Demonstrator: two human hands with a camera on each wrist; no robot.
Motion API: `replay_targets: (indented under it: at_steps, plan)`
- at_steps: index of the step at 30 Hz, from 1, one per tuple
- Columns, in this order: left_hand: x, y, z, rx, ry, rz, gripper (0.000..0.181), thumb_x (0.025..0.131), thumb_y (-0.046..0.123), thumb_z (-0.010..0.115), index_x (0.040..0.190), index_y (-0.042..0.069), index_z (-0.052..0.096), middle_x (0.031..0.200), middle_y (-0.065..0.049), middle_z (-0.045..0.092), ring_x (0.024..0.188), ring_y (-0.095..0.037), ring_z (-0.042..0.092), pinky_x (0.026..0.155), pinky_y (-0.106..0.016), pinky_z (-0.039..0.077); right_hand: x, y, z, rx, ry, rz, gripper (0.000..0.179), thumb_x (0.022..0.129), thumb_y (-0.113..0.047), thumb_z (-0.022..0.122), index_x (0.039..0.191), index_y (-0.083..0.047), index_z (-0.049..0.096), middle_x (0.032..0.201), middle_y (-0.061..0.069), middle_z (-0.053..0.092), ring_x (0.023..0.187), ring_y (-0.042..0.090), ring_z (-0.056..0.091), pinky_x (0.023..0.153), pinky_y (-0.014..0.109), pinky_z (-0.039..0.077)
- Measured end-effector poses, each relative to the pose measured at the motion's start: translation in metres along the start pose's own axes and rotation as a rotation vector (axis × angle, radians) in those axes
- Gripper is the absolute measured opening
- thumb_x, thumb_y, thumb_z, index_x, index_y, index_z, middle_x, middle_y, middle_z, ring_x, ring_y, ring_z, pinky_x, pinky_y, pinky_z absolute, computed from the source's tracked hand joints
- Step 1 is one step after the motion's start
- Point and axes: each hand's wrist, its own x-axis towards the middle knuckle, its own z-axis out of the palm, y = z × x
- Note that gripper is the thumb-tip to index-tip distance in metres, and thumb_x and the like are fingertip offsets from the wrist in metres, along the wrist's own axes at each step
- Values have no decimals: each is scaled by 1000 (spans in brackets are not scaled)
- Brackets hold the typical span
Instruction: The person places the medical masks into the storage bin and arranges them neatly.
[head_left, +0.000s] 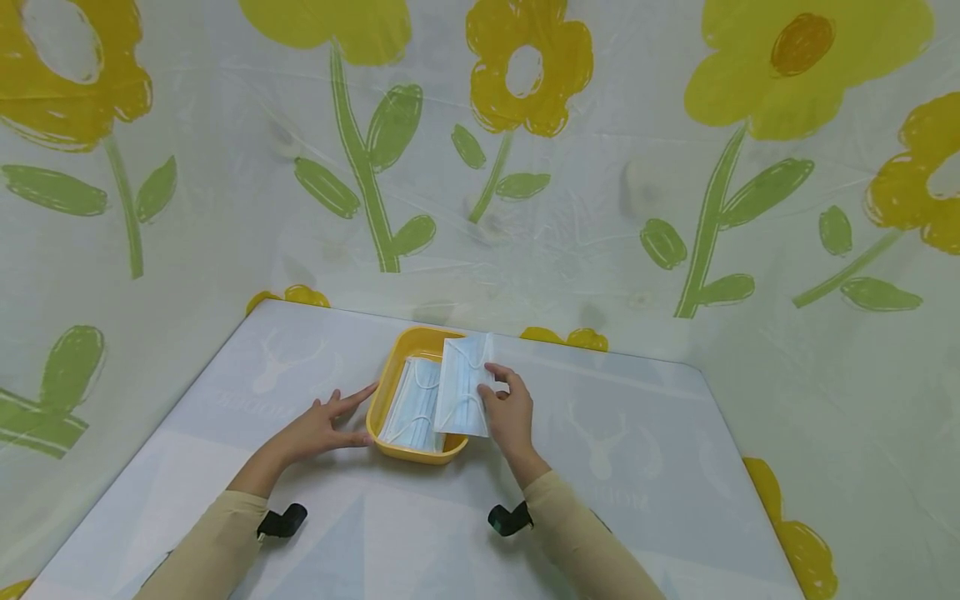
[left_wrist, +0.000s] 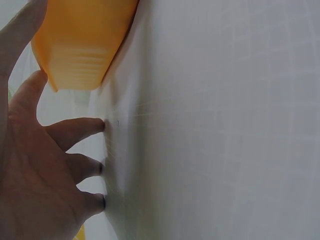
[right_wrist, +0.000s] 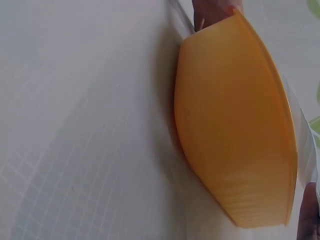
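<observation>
A yellow plastic basket (head_left: 426,457) stands on the table with several light-blue face masks (head_left: 411,408) with white ear loops lying in it. One face mask (head_left: 459,387) is raised over the basket's right side, pinched at its right edge by the right hand (head_left: 512,417). The left hand (head_left: 318,429) spreads its fingers at the basket's left side, index finger and thumb against the wall. In the left wrist view, the other fingers (left_wrist: 75,132) rest on the tabletop. The right wrist view has the mask (right_wrist: 304,142) beyond the basket rim, the right hand mostly cut off.
A pale printed cloth covers the table (head_left: 600,467). Behind it and along the sides hangs a white curtain (head_left: 585,233) with yellow flowers and green stems. Dark wrist cameras (head_left: 283,521) sit at both beige sleeves (head_left: 202,546).
</observation>
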Motion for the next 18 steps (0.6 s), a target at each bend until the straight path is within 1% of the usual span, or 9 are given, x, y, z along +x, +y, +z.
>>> replay_targets:
  at_steps: [5, 8, 11, 15, 18]
  plan:
    - [0, 0, 0, 6, -2, -4, 100, 79, 57, 81, 161, 29, 31, 164, -16, 30, 148, -60, 4, 112, -80, 1, -2, -3, 6, 2, -25, 14, 34, 92, -8, 73, 125, -17, 70, 119, 4, 64, 77, 19, 61, 74, 29, 56]
    - [0, 0, 0, 10, 0, 2, 99, 80, 58, 80, 161, 28, 31, 163, -17, 31, 148, -60, 5, 113, -79, 0, -4, -4, 9, 0, -43, 11, 34, 92, -8, 74, 125, -18, 70, 119, 3, 64, 82, 18, 62, 78, 31, 57]
    - [-1, 0, 0, 12, 1, 11, 99, 81, 57, 80, 161, 27, 31, 163, -18, 31, 147, -60, 6, 115, -77, -1, -6, -7, 12, 2, -59, 2, 35, 92, -7, 74, 125, -17, 69, 119, 3, 64, 83, 18, 62, 78, 31, 58]
    - [-1, 0, 0, 10, 3, 21, 98, 81, 57, 80, 161, 27, 32, 162, -18, 31, 147, -60, 6, 115, -77, -1, -8, -13, 16, 8, -79, 14, 36, 93, -9, 74, 127, -18, 68, 119, 3, 64, 81, 20, 64, 76, 32, 59]
    - [-1, 0, -1, 8, 3, 21, 97, 81, 56, 80, 161, 28, 32, 163, -18, 31, 147, -60, 6, 114, -77, 0, -9, -17, 20, -7, -95, 34, 37, 93, -12, 74, 128, -19, 67, 121, 3, 63, 87, 21, 62, 80, 32, 59]
